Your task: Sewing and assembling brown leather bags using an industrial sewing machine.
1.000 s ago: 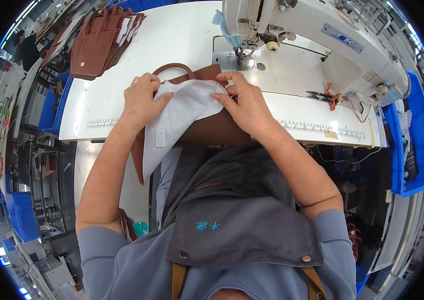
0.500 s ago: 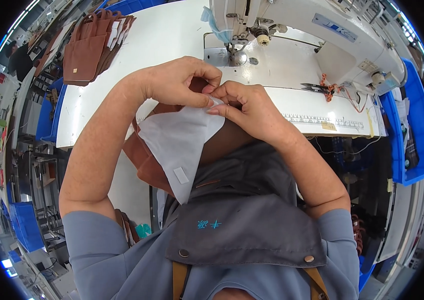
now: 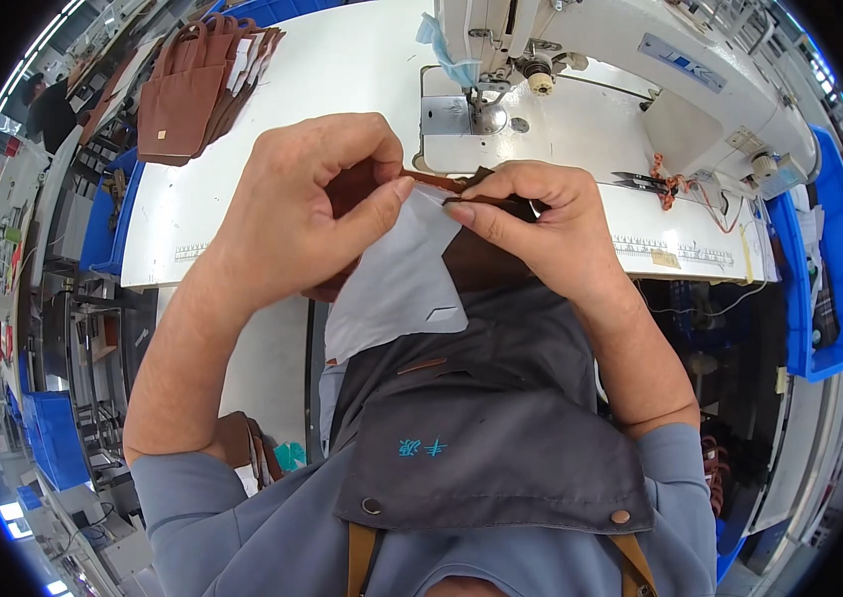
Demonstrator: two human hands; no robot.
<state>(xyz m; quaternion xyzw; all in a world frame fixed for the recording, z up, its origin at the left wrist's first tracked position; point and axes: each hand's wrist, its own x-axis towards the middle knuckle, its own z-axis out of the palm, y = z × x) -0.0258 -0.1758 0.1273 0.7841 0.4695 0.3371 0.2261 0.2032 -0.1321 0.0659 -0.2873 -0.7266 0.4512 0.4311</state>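
Between my two hands hangs a brown bag piece (image 3: 486, 254) with a pale grey-white lining (image 3: 391, 289). My left hand (image 3: 317, 204) is closed, its thumb and fingers pinching the upper edge where lining and brown material meet. A short gap to the right, my right hand (image 3: 546, 214) pinches the same edge between thumb and forefinger. The lining drapes toward my lap and has a small dark slit-like line near its lower corner. My left hand hides part of the reddish-brown side. Both hands are just in front of the sewing machine's presser foot (image 3: 484, 107).
A white sewing machine (image 3: 680, 65) stands on the white table (image 3: 332, 60). Brown handled bags (image 3: 178, 109) are stacked at the far left. Thread snips (image 3: 640, 182) with orange cord and a ruler strip (image 3: 675, 251) lie at the right. A blue bin (image 3: 829, 353) hangs beyond the right edge.
My hands have moved apart, drawing the edge out between them. The lining has swung and folded differently; the small white rectangle on it no longer shows.
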